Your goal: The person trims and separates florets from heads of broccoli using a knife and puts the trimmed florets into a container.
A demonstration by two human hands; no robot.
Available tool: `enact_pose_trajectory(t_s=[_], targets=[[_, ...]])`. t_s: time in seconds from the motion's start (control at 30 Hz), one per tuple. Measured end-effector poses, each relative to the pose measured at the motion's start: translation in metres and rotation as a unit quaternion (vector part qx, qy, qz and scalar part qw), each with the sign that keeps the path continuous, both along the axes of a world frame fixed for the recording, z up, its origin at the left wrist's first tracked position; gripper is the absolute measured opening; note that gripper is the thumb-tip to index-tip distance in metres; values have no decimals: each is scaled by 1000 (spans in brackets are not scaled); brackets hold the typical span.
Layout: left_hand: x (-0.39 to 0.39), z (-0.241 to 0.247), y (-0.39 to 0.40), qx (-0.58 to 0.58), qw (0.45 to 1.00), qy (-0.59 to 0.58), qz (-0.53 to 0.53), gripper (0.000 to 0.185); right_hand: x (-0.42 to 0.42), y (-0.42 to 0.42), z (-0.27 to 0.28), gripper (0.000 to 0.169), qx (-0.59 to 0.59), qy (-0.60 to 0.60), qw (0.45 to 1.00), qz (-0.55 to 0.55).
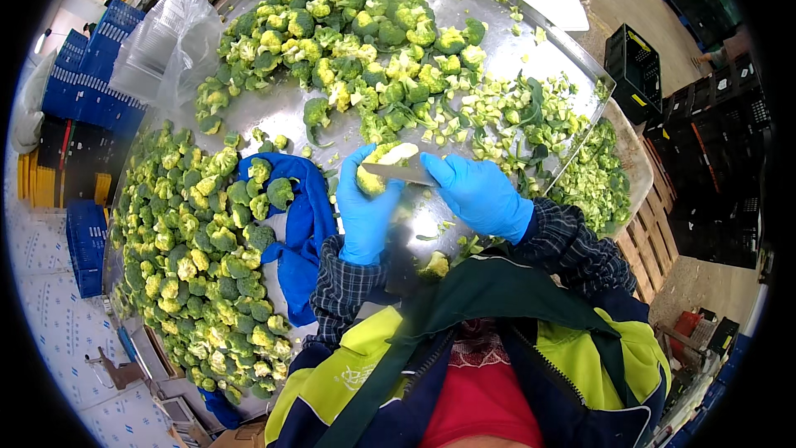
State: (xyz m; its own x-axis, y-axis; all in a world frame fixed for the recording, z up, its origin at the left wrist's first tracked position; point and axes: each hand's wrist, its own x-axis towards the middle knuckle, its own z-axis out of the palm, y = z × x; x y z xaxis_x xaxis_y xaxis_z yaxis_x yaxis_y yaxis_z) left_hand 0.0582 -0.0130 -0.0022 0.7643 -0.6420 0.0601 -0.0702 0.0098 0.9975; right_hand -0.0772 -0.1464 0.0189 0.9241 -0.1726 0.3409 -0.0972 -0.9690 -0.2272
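Note:
Gloved in blue, my left hand [365, 214] holds a yellowish broccoli head [372, 179] over the metal table, its pale cut stem pointing right. My right hand [482, 194], also in a blue glove, grips a knife whose steel blade [401, 172] lies across the broccoli. My fingers hide the knife's handle. Beyond my hands, a large heap of broccoli heads [348, 31] covers the steel tabletop [264, 102]. Chopped stem pieces and leaves [497, 109] lie to the right. Another big pile of small florets [193, 249] spreads at the left, beside a crumpled blue cloth [305, 199].
A raised metal rim [528, 3] bounds the table. At its right corner stands a tub [634, 165] of green trimmings on a wooden pallet [650, 242]. Clear plastic trays in a bag [171, 50] sit at the left, near blue crates [93, 68]. Black crates [709, 137] are stacked right.

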Motion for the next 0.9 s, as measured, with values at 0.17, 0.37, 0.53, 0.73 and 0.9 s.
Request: enact_pose_trajectory(t_s=[0.17, 0.37, 0.53, 0.73, 0.9], targets=[[-5, 8, -1, 4, 1000, 4, 18, 45, 0, -2, -9, 38, 10, 39, 999, -5], [-8, 14, 5, 25, 996, -79, 33, 44, -22, -42, -49, 35, 73, 44, 993, -77], [-7, 13, 2, -9, 1000, -4, 15, 43, -20, -35, -37, 34, 238, -62, 967, -65], [-16, 29, 0, -61, 963, 252, -66, 34, 9, -14, 2, 47, 447, -77, 888, 77], [-15, 22, 3, -91, 902, 415, -75, 48, 11, -13, -12, 32, 745, -7, 666, -33]])
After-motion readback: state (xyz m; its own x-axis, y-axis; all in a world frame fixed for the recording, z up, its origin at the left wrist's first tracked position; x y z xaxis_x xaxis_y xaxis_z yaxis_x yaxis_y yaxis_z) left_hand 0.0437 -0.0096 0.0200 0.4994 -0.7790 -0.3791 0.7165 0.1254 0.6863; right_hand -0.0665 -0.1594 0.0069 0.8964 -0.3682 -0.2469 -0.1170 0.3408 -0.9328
